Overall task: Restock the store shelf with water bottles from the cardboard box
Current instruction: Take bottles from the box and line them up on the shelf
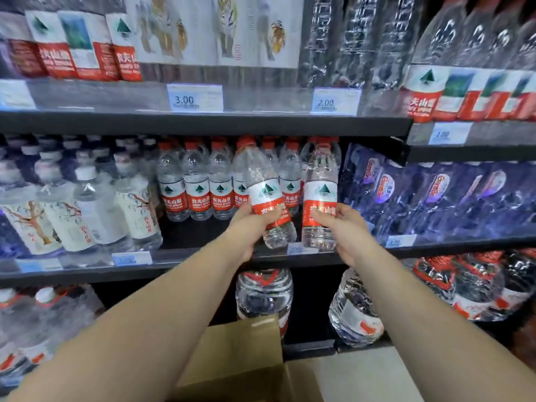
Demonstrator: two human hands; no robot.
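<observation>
Left hand (246, 227) is gripping a tilted bottle (265, 192) | right hand (345, 230) is gripping an upright bottle (319, 195) | both are hovering at the shelf (203, 264) front, before the far row (200, 184) | I am judging restocking partway: near gap unfilled, box (240, 358) waiting below.

Dim, motion blur, fisheye edges

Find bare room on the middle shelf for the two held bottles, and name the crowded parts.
Free: the dark shelf strip before the red-capped row, right of the white-labelled bottles. Crowded: those bottles and the blue packs rightward.
</observation>
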